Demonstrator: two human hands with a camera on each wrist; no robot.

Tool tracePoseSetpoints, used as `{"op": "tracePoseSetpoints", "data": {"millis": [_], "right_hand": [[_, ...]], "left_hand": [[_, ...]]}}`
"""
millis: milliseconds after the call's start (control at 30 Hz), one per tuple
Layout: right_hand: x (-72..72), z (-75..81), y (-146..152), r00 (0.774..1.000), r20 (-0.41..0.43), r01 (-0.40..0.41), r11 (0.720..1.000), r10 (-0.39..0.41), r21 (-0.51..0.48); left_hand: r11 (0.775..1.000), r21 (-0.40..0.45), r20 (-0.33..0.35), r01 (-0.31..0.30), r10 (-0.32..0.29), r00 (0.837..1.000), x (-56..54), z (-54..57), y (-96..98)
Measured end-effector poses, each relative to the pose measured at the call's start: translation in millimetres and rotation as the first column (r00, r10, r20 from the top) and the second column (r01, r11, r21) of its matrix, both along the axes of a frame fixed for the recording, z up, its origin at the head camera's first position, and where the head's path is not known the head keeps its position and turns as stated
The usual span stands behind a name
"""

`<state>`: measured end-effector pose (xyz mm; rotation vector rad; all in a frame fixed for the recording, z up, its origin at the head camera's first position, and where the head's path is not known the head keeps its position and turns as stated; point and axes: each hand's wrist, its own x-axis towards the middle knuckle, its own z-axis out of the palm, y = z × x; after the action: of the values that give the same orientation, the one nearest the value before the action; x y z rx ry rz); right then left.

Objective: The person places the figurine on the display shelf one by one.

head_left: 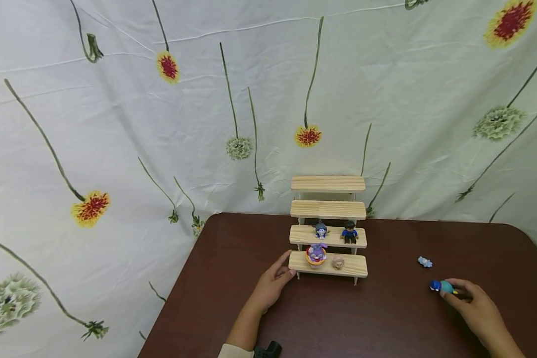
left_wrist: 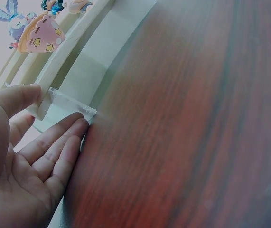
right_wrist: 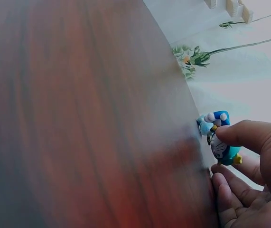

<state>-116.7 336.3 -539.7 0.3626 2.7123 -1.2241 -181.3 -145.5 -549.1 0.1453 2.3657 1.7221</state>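
- The right hand pinches the blue and teal figure between thumb and fingertips, over the right part of the worktop
- The figure's blue head points away from the palm, so the grip seems to fall on its body; such a light pinch probably suits so small and rounded a thing
- Whether the figure rests on the worktop or is slightly lifted cannot be told
- A pale blue piece lies on the worktop just beyond the figure, apart from the fingers in the head view
- The left hand is spread, its thumb and forefinger touching the left end of the lowest step of the wooden stand, perhaps to steady it
- The other left fingers reach out straight by the clear support, seemingly to leave the step's top surface free
- On the lowest step sit the purple long-eared figure, at the left, and a small pale figure beside it
- One step up are a grey-topped figure and, to its right, a dark-haired figure in blue; the rising steps presumably let the back pair show above the front pair
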Motion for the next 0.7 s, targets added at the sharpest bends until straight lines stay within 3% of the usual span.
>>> {"op": "tracePoseSetpoints", "data": {"millis": [167, 367, 700], "right_hand": [[0.5, 2.3, -1.0, 0.998, 0.027, 0.050, 0.998, -0.050, -0.025], [2.4, 3.8, -3.0, 0.992, 0.003, 0.128, 0.992, -0.128, -0.019], [5.2, 5.4, -4.6, 0.988, -0.035, 0.151, 0.988, -0.151, -0.012]], "left_hand": [[1.000, 0.004, -0.001, 0.002, -0.002, 1.000, 0.3, 0.2, 0.0], [1.000, 0.004, -0.004, 0.007, -0.007, 1.000, 0.2, 1.1, 0.3], [1.000, -0.003, -0.002, 0.007, -0.007, 1.000, 0.2, 1.4, 0.3]]}}
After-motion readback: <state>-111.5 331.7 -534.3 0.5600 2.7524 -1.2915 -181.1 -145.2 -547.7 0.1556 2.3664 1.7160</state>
